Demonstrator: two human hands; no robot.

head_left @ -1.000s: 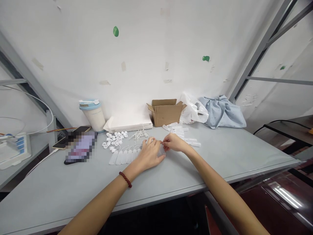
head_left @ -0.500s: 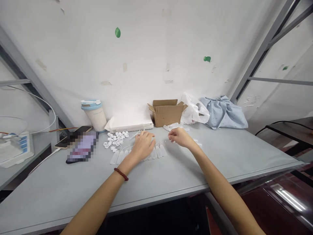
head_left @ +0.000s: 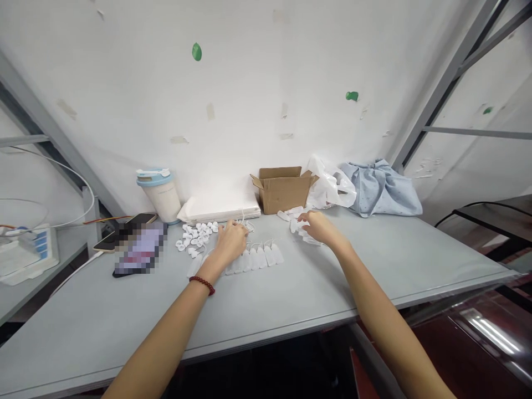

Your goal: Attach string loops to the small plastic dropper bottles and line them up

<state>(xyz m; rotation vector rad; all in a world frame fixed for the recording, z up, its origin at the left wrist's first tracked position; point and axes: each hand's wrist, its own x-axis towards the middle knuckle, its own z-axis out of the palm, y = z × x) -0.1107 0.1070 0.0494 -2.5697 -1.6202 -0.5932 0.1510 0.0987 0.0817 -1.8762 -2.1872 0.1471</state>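
Over the small translucent flat-bodied bottles (head_left: 258,258), which lie in a row with thin tubes at their tops, is my left hand (head_left: 231,243). Its fingers bend down among thin white tubes (head_left: 249,225) just behind the row; what they pinch, if anything, is hidden. My right hand (head_left: 319,226) reaches to a loose group of translucent bottles (head_left: 296,226) at the right, its fingers curled on one of them. A heap of small white caps (head_left: 198,235) lies left of my left hand.
Behind my hands stand an open cardboard box (head_left: 282,195) and a stack of white sheets (head_left: 220,209). A white plastic bag (head_left: 330,185) and a blue cloth bundle (head_left: 380,189) are at the back right. On the left are a lidded cup (head_left: 161,195) and a phone (head_left: 124,231).
My left hand has shifted left and uncovered more of the bottle row. My right hand has moved slightly right, onto the loose translucent bottles.
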